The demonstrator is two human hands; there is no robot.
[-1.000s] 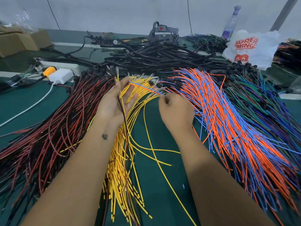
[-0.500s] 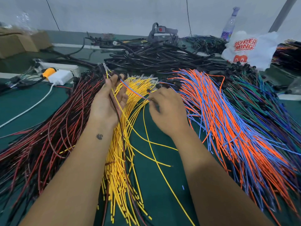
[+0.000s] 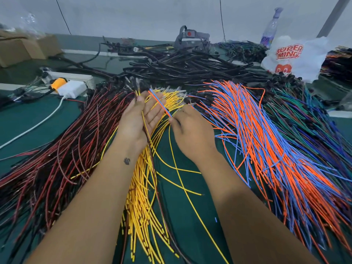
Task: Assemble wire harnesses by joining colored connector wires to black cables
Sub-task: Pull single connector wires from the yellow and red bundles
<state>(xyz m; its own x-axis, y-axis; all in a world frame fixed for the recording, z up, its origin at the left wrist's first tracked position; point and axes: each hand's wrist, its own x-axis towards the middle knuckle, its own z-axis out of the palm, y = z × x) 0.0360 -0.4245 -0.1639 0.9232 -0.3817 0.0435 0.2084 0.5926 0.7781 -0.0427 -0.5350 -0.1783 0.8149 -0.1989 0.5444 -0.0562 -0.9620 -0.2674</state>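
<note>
My left hand (image 3: 140, 119) lies palm up over the yellow wire pile (image 3: 144, 197). Its thumb holds a dark red wire and a yellow wire that run down across the palm. My right hand (image 3: 192, 132) pinches an orange and blue wire pair (image 3: 160, 103), whose free end lies across my left fingers. Red and black wires (image 3: 62, 149) fan out on the left. Orange and blue wires (image 3: 270, 141) fan out on the right, with green and purple wires (image 3: 314, 121) beyond them. A heap of black cables (image 3: 190, 67) lies behind the hands.
The green mat (image 3: 181, 206) shows between my forearms. A power strip (image 3: 76, 77) and a white adapter (image 3: 71, 88) sit at the back left, near cardboard boxes (image 3: 24, 50). A white plastic bag (image 3: 293, 56), a bottle (image 3: 270, 29) and a grey head-strap device (image 3: 190, 38) stand at the back.
My right hand has drawn the orange and blue pair left from its pile and laid it over my left fingers. My left hand has stayed in place with its wires.
</note>
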